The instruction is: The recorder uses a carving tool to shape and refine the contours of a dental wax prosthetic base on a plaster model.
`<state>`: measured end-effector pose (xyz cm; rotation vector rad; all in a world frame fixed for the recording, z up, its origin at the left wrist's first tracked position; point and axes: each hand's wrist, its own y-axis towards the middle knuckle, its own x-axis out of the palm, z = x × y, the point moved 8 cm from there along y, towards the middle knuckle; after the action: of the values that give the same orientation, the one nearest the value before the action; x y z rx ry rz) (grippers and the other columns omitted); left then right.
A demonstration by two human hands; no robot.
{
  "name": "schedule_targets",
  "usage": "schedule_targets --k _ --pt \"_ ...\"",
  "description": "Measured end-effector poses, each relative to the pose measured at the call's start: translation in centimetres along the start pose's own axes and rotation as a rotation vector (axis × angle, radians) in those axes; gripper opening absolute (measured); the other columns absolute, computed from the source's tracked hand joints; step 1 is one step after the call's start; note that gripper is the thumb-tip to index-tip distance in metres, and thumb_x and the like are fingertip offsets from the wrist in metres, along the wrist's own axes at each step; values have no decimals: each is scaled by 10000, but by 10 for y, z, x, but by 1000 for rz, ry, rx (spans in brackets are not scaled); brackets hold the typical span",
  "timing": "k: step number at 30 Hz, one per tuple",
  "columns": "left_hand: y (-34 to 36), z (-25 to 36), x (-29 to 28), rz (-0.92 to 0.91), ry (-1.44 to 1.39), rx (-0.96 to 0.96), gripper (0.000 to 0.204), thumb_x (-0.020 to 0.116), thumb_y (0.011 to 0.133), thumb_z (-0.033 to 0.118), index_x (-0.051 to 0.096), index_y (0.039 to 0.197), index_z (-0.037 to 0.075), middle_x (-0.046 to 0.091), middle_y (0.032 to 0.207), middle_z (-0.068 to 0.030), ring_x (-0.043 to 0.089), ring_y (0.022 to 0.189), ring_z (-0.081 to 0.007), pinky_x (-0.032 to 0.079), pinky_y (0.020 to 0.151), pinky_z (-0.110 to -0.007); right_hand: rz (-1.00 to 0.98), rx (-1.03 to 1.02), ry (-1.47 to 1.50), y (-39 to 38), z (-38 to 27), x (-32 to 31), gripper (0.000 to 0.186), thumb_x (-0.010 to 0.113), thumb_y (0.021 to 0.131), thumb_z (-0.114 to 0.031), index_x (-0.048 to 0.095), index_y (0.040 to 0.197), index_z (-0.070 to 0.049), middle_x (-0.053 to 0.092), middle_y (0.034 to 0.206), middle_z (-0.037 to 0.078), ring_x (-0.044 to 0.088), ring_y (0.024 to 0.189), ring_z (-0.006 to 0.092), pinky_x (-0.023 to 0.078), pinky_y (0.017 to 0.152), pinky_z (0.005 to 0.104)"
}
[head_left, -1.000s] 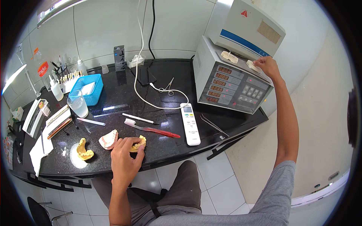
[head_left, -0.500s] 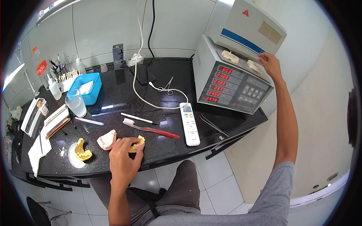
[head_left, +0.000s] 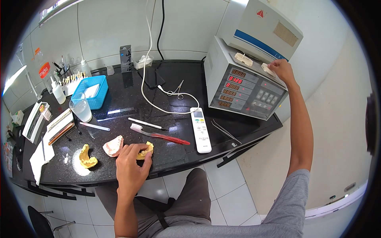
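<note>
My left hand (head_left: 133,164) is on the black counter. Its thumb and index finger close around a yellow dental model (head_left: 146,151), mostly hidden by the fingers. Left of it lie a pink-and-white dental model (head_left: 113,146) and another yellow dental model (head_left: 87,157), whose end rests by a whitish patch. My right hand (head_left: 283,72) reaches to the top of a grey box-shaped furnace (head_left: 246,95). Its fingertips are pinched together at the right-hand cream-coloured block (head_left: 268,70); whatever they hold is too small to make out. A second cream block (head_left: 243,60) with a small upright pin sits to the left.
A red toothbrush (head_left: 160,137), a white remote control (head_left: 201,133), tweezers (head_left: 226,132) and scissors (head_left: 176,90) lie across the counter. A white cable (head_left: 143,79) loops over it. A glass of liquid (head_left: 81,109) stands by a blue basket (head_left: 90,93). The furnace's raised upper part (head_left: 266,29) rises behind the blocks.
My right hand has moved slightly down and left, from above the right-hand cream block onto it. My left hand stays at the yellow dental model.
</note>
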<state>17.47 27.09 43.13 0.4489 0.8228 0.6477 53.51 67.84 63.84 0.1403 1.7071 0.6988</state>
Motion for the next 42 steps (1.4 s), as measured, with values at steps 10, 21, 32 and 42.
schedule_targets --k 10,21,32,42 --pt "-2 0 -3 -10 10 -13 146 700 790 71 634 907 14 626 805 -108 564 739 -297 444 674 -391 169 -109 259 8 6 -4 248 683 836 -291 719 819 -46 709 790 126 680 804 271 504 749 361" --pt "0 -7 0 -5 10 -35 165 701 774 62 647 919 7 666 886 -113 601 791 -299 479 736 -378 -504 -108 1097 -83 -124 5 207 623 930 -260 698 1016 -87 627 864 -25 534 729 57 412 622 214" --pt "-4 -13 3 10 51 22 145 671 821 68 648 957 22 639 1003 -97 575 985 -301 419 1018 -461 -783 -200 1155 -233 -315 133 322 602 966 -305 672 861 -9 518 653 -46 452 580 26 342 515 182" --pt "-9 -10 3 23 112 67 354 729 800 168 597 1094 22 598 1091 -109 541 1079 -300 438 975 -413 -855 -61 1410 -242 -334 134 263 560 993 -248 652 958 -4 536 721 -35 466 584 26 358 518 177"
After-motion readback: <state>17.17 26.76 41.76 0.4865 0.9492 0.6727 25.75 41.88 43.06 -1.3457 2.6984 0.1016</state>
